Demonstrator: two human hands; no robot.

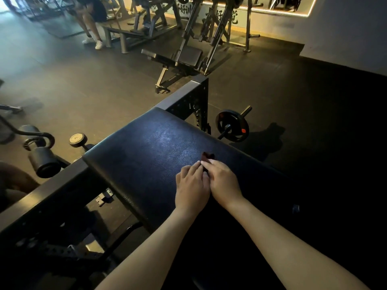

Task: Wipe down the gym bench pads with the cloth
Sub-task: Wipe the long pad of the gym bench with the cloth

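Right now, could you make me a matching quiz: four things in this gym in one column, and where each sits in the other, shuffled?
1 cloth
2 plate
3 roller
4 seated person

A on the floor, right of the pad
B far back, left
C on the pad, under the left hand and right hand
D low, left of the pad

Pairs: 1-C, 2-A, 3-D, 4-B

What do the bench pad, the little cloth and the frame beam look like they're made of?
Bench pad: likely vinyl or faux leather, black; pebbled grain, soft sheen.
Cloth: soft fabric, dark reddish, matte; it crumples, weave too small to tell.
Frame beam: probably steel, matte black coat; square edges, punched holes.
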